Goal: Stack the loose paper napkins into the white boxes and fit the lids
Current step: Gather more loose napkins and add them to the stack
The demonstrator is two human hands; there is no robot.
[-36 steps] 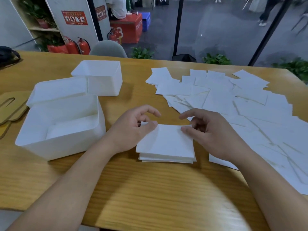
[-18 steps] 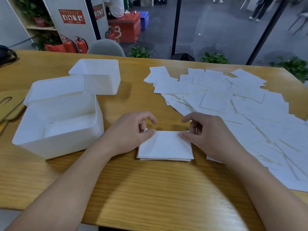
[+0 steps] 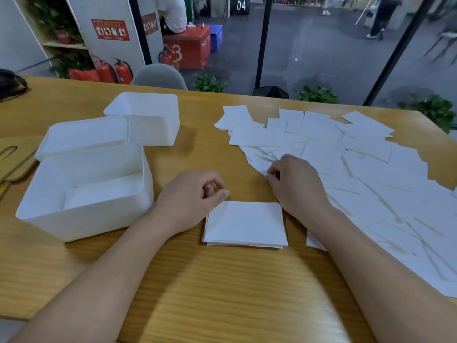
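Near the front edge of the tabletop (image 3: 222,293), centre: small squared stack of napkins (image 3: 244,222), lying flat, edges nearly flush. Left hand (image 3: 191,198) resting at stack's far-left corner, fingers curled, thumb tip at the corner; cannot tell if actually pinching paper. Right hand (image 3: 295,184) just beyond stack's far-right corner, fingertips curled onto the near edge of the loose napkins (image 3: 346,164); looks like a pinch on one sheet, not certain. Loose sheets fanned, overlapping, across the right half of the tabletop out to the right edge.

Toward the left edge: open white box (image 3: 84,194), some napkins flat on its floor. Behind it a flat white lid (image 3: 81,136); second white box (image 3: 148,117) further back, looks empty from here.

Handling, as judgement: thin, soft, very light paper; creases and slides easily, top sheets prone to drifting. Best taken as a stack, pinched from two opposite sides with light squeeze, lowered level into box. Single sheets: lift by a corner.

Readable text: "04" on a dark sign outside; large "3" on red crate. Red wall posters illegible.
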